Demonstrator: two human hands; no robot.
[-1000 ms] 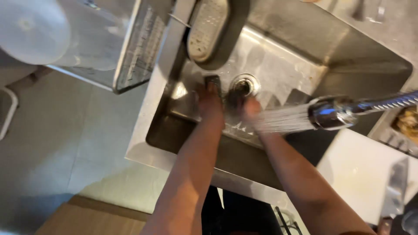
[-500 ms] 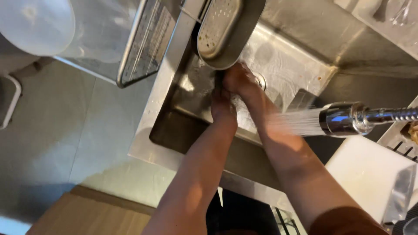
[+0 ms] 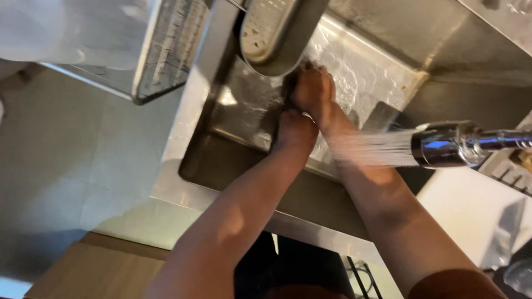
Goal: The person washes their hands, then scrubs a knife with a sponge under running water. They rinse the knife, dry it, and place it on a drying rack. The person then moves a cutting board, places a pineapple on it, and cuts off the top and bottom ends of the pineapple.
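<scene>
My left hand and right hand have moved up the steel sink, now pressed together just under the grey perforated strainer tray; both are curled, whether they hold anything I cannot tell. The faucet spray head now wets my right forearm.

Both bare forearms are stretching out toward twelve o'clock, converging. The left hand is curling into a loose fist, touching the right hand, which is sitting just beyond it at one o'clock, fingers bent.
</scene>
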